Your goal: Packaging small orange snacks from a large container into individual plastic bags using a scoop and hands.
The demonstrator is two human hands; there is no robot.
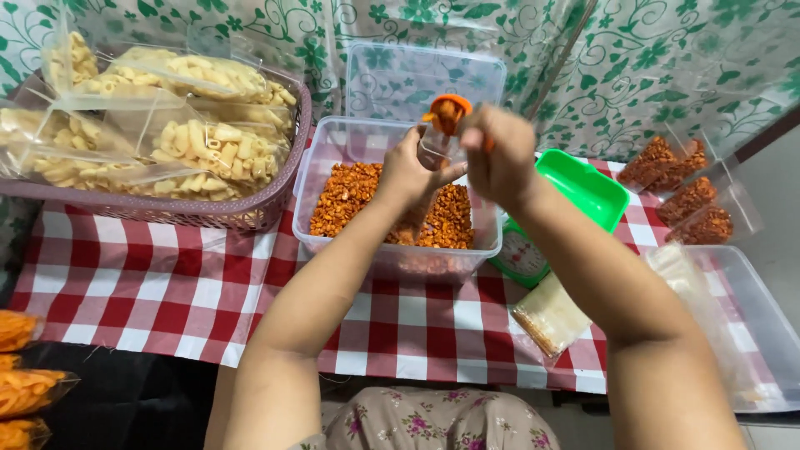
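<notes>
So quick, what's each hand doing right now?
Left hand: closed on a small clear bag.
Right hand: closed on an orange scoop, tipped over the bag.

Scale dial (521, 254): half hidden behind right forearm, lower centre-right.
Orange snack packs (21, 375): cropped at lower left edge.
Scoop's handle: buried inside right hand (500, 158).

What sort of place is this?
Probably a home snack-packing table: a clear tub of orange snack, a basket of bagged macaroni snacks, filled small bags and a green scale.
</notes>
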